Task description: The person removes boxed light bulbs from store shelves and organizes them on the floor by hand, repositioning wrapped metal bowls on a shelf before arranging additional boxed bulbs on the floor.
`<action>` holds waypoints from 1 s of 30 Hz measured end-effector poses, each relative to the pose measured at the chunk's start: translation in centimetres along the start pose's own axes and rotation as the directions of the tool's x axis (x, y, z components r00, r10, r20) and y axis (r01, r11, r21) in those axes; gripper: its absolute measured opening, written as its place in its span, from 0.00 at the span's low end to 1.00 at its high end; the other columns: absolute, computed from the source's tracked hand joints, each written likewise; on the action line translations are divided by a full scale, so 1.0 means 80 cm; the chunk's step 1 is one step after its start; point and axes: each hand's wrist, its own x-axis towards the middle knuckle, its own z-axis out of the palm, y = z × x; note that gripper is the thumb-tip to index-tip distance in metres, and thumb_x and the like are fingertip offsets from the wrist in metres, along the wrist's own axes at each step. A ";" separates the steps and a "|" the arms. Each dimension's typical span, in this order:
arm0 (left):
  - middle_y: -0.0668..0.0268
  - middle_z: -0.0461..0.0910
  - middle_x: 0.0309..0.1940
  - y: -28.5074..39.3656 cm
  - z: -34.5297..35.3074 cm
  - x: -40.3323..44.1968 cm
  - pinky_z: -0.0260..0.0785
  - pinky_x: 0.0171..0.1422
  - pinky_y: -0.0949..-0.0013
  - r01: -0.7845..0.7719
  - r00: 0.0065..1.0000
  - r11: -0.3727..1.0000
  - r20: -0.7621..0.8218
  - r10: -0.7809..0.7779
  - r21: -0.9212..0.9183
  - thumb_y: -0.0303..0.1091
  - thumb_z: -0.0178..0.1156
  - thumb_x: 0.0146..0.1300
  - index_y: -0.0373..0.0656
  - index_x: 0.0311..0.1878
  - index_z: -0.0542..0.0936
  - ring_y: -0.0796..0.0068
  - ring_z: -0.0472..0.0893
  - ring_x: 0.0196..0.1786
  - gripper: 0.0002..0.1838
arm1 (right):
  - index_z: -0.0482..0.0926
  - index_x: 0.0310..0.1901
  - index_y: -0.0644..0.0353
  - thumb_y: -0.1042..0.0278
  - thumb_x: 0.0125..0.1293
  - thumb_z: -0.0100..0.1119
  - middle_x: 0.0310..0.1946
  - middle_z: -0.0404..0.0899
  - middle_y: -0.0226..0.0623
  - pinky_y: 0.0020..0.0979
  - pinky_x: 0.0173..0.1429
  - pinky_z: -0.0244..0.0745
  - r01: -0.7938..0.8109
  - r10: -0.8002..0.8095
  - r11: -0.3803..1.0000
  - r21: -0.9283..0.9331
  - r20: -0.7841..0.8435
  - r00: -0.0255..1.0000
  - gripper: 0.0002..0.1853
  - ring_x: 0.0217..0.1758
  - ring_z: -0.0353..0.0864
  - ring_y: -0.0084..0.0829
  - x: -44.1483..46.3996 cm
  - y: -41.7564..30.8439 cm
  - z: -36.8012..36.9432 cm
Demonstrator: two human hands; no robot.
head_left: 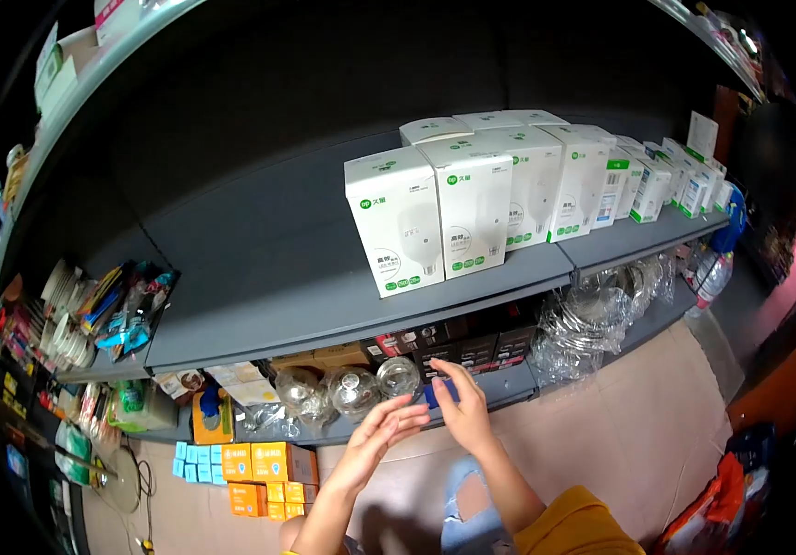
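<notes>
My left hand (pixel 384 436) is held in front of the lower shelf, palm turned inward, fingers stretched out and nothing in it. Close beside it, my right hand (pixel 462 407) is raised with its fingers apart, also holding nothing. Behind the hands, on the lower shelf, sit round clear-wrapped items (pixel 352 389) and dark boxes (pixel 461 355). Above them, white light bulb boxes (pixel 476 208) with green print stand in rows on the grey shelf (pixel 259 268). Neither hand touches the boxes.
Orange boxes (pixel 284 462) and small light-blue boxes (pixel 200 462) are stacked on the floor at left. Plastic-wrapped metal items (pixel 592 314) fill the lower right shelf. A bottle (pixel 714 278) stands at its end. An orange bag (pixel 714 504) lies at the right.
</notes>
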 end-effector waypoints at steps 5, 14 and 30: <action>0.51 0.67 0.50 0.014 0.029 0.025 0.59 0.58 0.63 -0.057 0.998 0.998 -0.037 0.058 0.017 0.38 0.44 0.62 0.36 0.56 0.58 0.61 0.68 0.53 0.23 | 0.70 0.44 0.65 0.72 0.58 0.49 0.42 0.72 0.43 0.29 0.51 0.63 0.043 -0.043 0.999 -0.002 -0.013 0.999 0.13 0.47 0.71 0.37 0.029 -0.014 -0.042; 0.54 0.66 0.51 0.050 0.005 0.072 0.63 0.56 0.66 -0.295 0.941 0.942 -0.121 0.315 0.159 0.34 0.46 0.60 0.36 0.55 0.60 0.64 0.70 0.51 0.21 | 0.68 0.45 0.67 0.73 0.58 0.48 0.44 0.70 0.44 0.30 0.53 0.61 0.172 -0.172 0.984 -0.050 0.013 0.985 0.14 0.49 0.69 0.38 0.076 -0.031 -0.032; 0.47 0.43 0.62 0.114 -0.055 0.177 0.38 0.67 0.60 -0.293 0.857 0.779 -0.209 0.471 0.555 0.48 0.62 0.46 0.38 0.62 0.43 0.58 0.43 0.66 0.48 | 0.61 0.56 0.61 0.73 0.56 0.51 0.53 0.62 0.40 0.33 0.59 0.56 0.122 -0.113 0.989 0.087 -0.101 0.988 0.24 0.57 0.61 0.32 0.167 -0.031 -0.027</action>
